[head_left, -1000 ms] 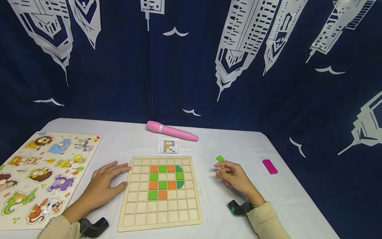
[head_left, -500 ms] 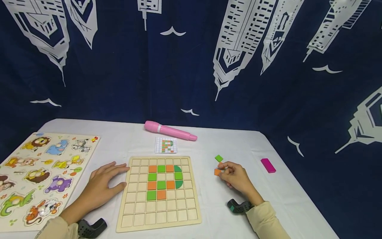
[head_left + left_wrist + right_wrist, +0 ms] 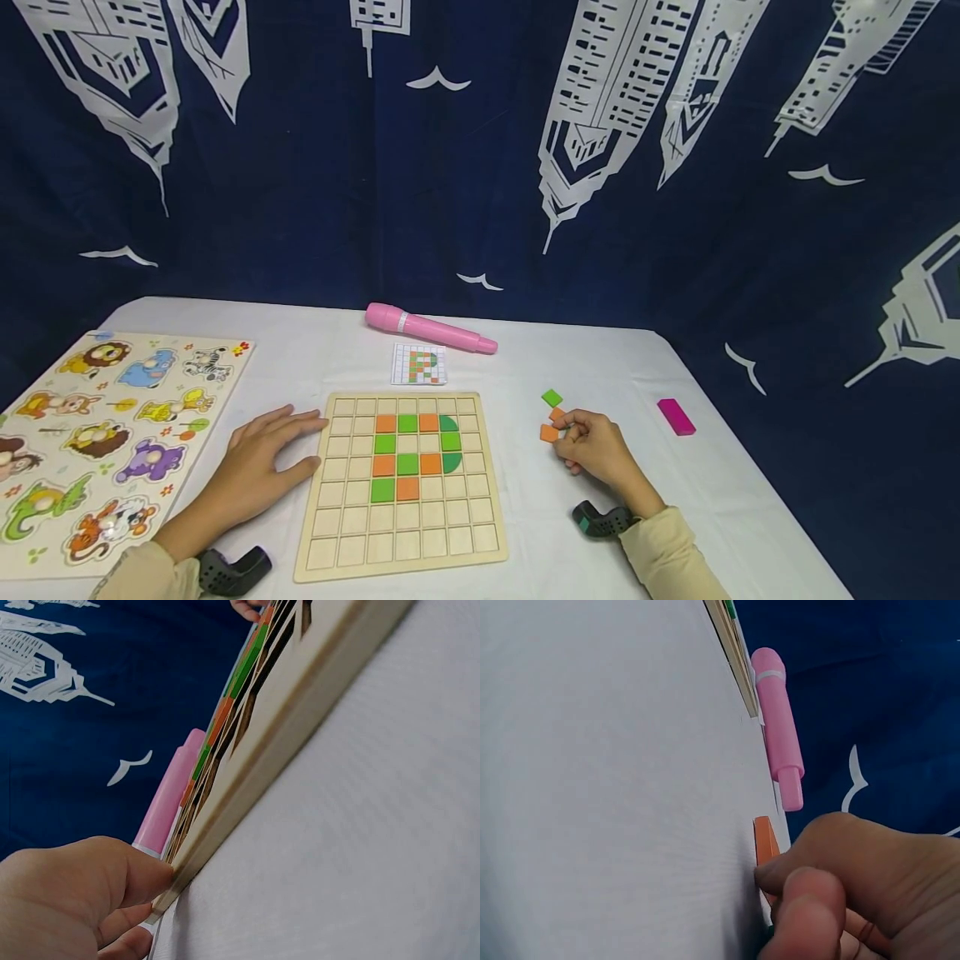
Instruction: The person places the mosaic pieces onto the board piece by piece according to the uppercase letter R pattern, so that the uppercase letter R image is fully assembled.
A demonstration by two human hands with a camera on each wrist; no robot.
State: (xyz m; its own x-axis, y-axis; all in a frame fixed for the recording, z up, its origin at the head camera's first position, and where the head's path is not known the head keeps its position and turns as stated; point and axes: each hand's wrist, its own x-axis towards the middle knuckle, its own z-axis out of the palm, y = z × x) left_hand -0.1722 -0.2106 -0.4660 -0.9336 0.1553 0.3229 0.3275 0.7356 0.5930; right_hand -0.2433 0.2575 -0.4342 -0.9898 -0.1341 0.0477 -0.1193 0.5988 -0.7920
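Observation:
My left hand (image 3: 258, 462) lies at the left edge of a wooden grid board (image 3: 345, 521), fingers extended. In the left wrist view its thumb (image 3: 146, 877) touches the board's side. Orange, green and darker green rounded tiles fill several squares of the board. Right of the board, my right hand (image 3: 596, 450) bends its fingers low over small loose tiles. An orange tile (image 3: 549, 432) lies by its thumb, with a second orange tile (image 3: 557, 413) and a green tile (image 3: 552, 397) beyond. A dark green bit (image 3: 771, 930) shows under the fingers; whether they pinch it is hidden.
A small pattern card (image 3: 418, 365) lies behind the board, with a pink microphone-shaped object (image 3: 431, 328) farther back. A magenta block (image 3: 677, 417) lies at the right. An animal puzzle board (image 3: 112, 442) covers the table's left side. A dark printed curtain (image 3: 450, 183) hangs behind.
My right hand has shifted slightly and its fingers have drawn back to the right, uncovering the orange tiles. The left hand stays at the board's edge.

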